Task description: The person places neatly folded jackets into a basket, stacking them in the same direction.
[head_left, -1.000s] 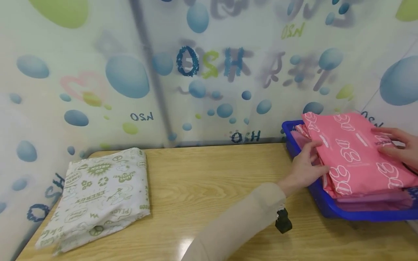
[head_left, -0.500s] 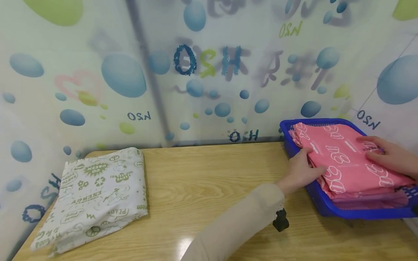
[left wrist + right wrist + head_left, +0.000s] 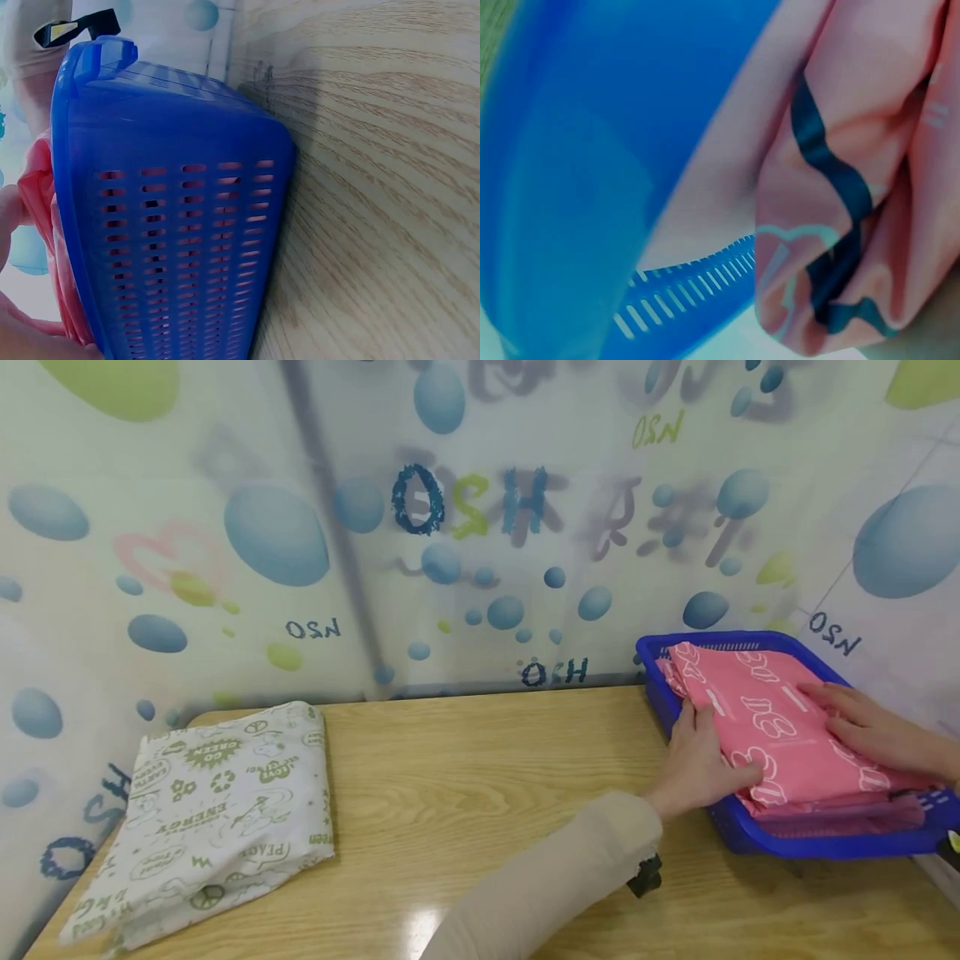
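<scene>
A folded pink cloth [image 3: 772,722] with white printed outlines lies in a blue plastic basket [image 3: 832,853], on top of more pink fabric. My left hand [image 3: 693,764] is at the cloth's left edge, fingertips against its side and thumb resting on top. Slotted basket wall [image 3: 180,225] fills much of the left wrist view, with pink folds bulging just over the rim. Across the cloth's right part, my right hand [image 3: 873,727] lies with fingers extended. The right wrist view shows a bunched pink fold [image 3: 847,187] with a dark ribbon-like strip, beside the basket's blue rim.
A folded white cloth with green print [image 3: 225,810] lies at the left of the wooden table [image 3: 465,793]. Behind the table hangs a curtain [image 3: 480,435] with blue and green drop shapes. The basket stands near the table's right end.
The pink cloth has settled lower into the basket, showing more of the back rim. My right hand has moved left across its top. The white cloth has stayed put on the table.
</scene>
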{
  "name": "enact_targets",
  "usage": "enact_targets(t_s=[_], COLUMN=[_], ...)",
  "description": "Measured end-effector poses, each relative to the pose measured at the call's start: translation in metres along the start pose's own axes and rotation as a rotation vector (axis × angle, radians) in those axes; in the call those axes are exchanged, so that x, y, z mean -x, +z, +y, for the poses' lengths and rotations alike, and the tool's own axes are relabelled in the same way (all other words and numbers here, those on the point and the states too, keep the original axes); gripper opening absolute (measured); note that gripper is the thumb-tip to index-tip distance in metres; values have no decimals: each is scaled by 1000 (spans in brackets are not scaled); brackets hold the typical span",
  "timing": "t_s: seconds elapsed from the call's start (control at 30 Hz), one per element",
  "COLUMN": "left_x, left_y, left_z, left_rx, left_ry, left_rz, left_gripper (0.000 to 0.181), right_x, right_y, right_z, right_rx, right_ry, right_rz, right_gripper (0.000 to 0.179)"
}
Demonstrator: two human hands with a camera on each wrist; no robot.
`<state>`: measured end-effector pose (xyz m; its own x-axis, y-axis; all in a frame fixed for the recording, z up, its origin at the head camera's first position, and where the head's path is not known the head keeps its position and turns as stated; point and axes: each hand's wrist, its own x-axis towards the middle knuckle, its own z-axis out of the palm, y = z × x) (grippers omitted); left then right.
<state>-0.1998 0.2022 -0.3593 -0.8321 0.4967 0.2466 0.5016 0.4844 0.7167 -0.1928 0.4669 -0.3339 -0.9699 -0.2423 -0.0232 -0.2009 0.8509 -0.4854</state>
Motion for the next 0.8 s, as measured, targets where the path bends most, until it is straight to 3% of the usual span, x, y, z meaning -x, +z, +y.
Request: enact_targets(t_s=[0.17,0.4,0.6,0.8], left_x=[5,10,16,23], left_y=[0,2,-4,-15], left_z=[-6,-9,-15,-24], left_rx=[-207,-241,-139,11], left_ry=[10,-46,-62,-41], left_rz=[-68,-152,-190,-202], left_gripper=[85,92,86,74], right_x=[0,7,7,5], right_y=[5,5,4,5], right_z=[0,3,-2,-25], right_rx=[-25,17,59,105], right_ry=[-25,35,32,43], right_rz=[16,-9,5,38], right_gripper=[55,57,55,60])
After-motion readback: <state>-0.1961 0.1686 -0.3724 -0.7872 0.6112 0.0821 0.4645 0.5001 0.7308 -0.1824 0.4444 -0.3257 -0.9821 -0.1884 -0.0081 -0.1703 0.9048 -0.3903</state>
